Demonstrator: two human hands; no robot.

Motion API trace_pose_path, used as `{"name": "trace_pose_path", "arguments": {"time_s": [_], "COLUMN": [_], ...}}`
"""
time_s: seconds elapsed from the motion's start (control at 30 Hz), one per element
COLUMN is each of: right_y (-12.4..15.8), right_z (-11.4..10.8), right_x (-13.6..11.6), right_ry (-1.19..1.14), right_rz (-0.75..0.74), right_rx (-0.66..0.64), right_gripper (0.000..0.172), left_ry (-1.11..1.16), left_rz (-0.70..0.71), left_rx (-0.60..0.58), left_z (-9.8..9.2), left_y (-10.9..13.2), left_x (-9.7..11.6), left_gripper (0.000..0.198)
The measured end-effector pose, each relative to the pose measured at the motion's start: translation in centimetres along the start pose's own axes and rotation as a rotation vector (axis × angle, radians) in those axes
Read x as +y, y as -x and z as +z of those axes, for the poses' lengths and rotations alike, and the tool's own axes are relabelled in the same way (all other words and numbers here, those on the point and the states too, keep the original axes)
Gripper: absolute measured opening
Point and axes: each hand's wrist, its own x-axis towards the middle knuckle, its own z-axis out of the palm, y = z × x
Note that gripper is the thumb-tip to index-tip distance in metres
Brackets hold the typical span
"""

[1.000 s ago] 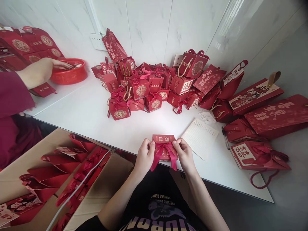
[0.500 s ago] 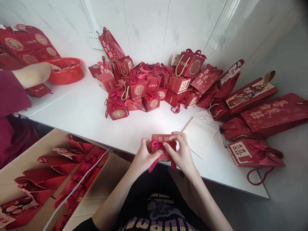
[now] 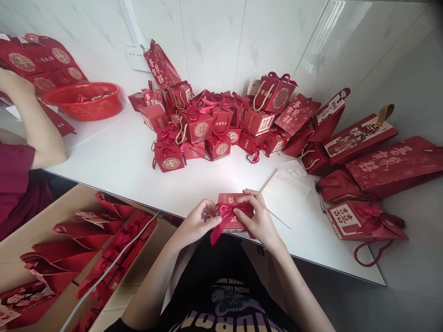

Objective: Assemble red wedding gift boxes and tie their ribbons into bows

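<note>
Left hand has shifted left, its hold unclear from here | red gift box between hands, at table's near edge | bow runs left-right; right hand, nearer, pinches it | piled boxes beyond
</note>
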Motion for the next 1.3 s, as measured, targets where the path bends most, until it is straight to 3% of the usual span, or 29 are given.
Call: {"name": "trace_pose_path", "arguments": {"time_s": [0.13,0.23,0.33,0.4,0.5,0.87,1.3], "right_y": [0.1,0.3,0.5,0.6,0.6,0.3,0.5], "right_z": [0.0,-0.8,-1.8,-2.1,-1.9,-1.2,-1.1], "right_x": [-0.1,0.0,0.2,0.3,0.3,1.1,1.4], "right_ry": [0.015,0.020,0.008,-0.011,-0.081,-0.448,-0.517], "right_rz": [-0.029,-0.016,0.115,0.221,0.308,0.375,0.421], "right_rx": [0.020,0.130,0.233,0.191,0.107,0.059,0.069], "right_gripper": [0.015,0.026,0.031,0.035,0.039,0.045,0.044], "left_ry": [-0.116,-0.270,-0.340,-0.324,-0.247,-0.053,0.267], "left_rz": [-0.011,-0.047,-0.072,-0.064,-0.048,0.043,-0.008], "left_rx": [0.124,0.219,0.284,0.307,0.319,0.377,0.296], "left_z": [0.4,1.3,2.2,2.5,3.0,4.0,3.6], "left_y": [-0.3,-0.7,-1.0,-1.1,-1.2,-1.7,-2.3], "left_x": [1.6,2.4,2.3,1.8,1.0,-0.1,-0.7], "left_gripper": [0.028,0.037,0.040,0.041,0.041,0.038,0.037]}}
